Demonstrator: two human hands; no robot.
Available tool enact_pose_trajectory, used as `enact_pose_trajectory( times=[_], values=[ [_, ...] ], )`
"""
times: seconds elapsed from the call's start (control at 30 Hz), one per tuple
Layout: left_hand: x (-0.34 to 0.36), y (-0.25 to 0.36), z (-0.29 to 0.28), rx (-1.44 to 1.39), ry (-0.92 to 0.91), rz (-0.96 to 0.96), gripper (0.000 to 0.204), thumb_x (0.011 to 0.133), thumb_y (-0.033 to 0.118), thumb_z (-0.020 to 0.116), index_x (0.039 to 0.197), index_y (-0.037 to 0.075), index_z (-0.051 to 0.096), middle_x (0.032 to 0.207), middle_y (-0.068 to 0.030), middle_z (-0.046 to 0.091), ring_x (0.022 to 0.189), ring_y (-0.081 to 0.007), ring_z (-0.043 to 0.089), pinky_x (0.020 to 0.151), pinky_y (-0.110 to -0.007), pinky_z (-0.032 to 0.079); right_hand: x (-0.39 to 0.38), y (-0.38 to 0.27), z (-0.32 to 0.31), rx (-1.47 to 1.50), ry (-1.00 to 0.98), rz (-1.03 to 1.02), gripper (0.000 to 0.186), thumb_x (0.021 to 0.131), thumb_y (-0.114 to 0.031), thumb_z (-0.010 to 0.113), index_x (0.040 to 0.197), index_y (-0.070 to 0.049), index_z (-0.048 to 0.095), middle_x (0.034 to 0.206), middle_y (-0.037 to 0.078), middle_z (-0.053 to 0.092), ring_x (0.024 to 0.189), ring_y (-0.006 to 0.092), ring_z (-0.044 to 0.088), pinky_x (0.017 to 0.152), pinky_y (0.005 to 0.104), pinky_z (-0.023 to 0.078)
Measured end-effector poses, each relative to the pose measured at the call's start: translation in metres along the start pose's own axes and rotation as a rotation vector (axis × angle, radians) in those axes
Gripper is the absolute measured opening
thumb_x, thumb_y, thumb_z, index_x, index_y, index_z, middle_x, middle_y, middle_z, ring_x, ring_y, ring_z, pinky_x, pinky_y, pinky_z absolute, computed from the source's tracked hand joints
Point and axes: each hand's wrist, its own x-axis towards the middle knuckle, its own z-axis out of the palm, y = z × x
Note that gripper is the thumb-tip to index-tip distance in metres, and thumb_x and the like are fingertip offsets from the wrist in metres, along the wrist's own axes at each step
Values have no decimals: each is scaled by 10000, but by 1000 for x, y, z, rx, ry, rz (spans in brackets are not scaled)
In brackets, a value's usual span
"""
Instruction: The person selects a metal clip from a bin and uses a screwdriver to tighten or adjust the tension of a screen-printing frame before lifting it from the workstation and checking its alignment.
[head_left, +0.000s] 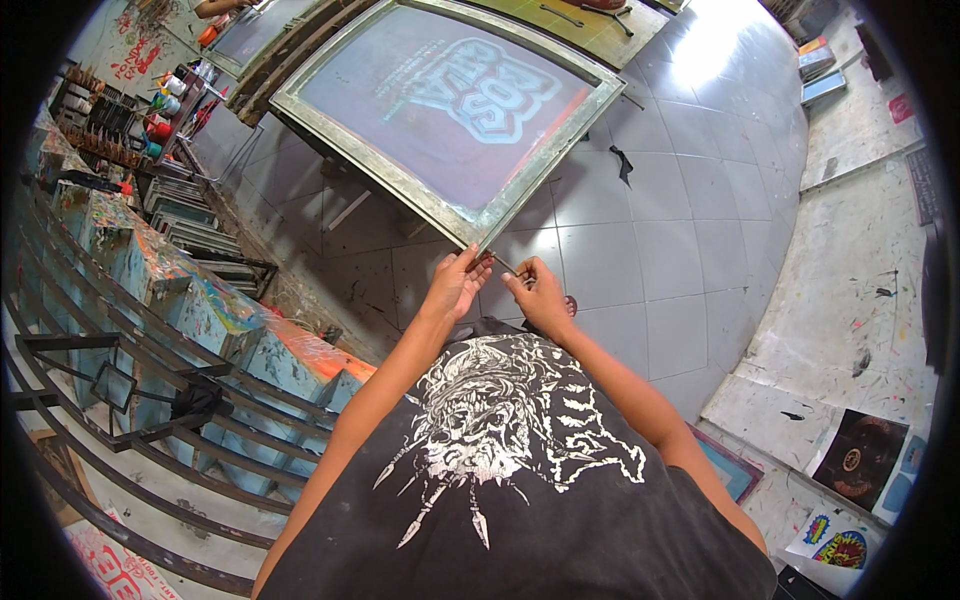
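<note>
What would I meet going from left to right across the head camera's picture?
Stacked frames → left hand → right hand → black scrap on the floor tiles → dark poster.

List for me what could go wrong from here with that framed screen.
The right hand pinches what looks like a thin rod beside the screen frame's near corner; a slipped grip might drop it or scrape the frame. The left hand is at that same corner, so a slip might also pinch or scratch it. The mesh lies uncovered inside the frame, so a stray poke could mark it.
</note>
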Motion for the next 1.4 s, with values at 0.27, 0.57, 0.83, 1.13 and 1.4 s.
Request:
enact_pose_trajectory(
  times=[0.27,0.57,0.83,1.13,1.4],
  values=[
    [2,-1,7,-2,18,0,163,927,174,629,977,46,542,949,-97,635,901,-186,630,787,-307,527,15,23,-14,1200,-495,630,320,963,-314,559,847,-18,592,655,68,620,511,135,561,485,257,442],
    [3,-2,4,-14,18,5,160,927,171,629,977,43,547,947,-101,642,895,-186,631,776,-304,530,1,-5,-10,-272,82,-337,275,943,-255,586,840,0,590,645,90,617,530,138,580,517,266,447],
    [1,-1,6,-5,8,8,165,927,172,629,980,41,543,939,-100,640,887,-181,632,771,-302,533,12,22,-12,1017,-434,622,410,989,-383,478,847,-17,594,674,39,621,527,102,530,505,236,421],
    [1,-1,4,-13,12,10,166,927,166,626,987,38,540,943,-104,642,892,-184,634,770,-301,533,-1,-3,-8,-220,-31,-149,420,967,-360,521,801,13,619,621,57,602,546,120,561,500,286,427],
    [1,-1,5,-7,12,8,168,925,161,627,986,37,532,941,-105,638,894,-187,633,780,-307,529,10,15,-14,813,-475,494,373,970,-331,526,826,5,599,619,54,587,537,142,560,503,287,432]
  ],
)
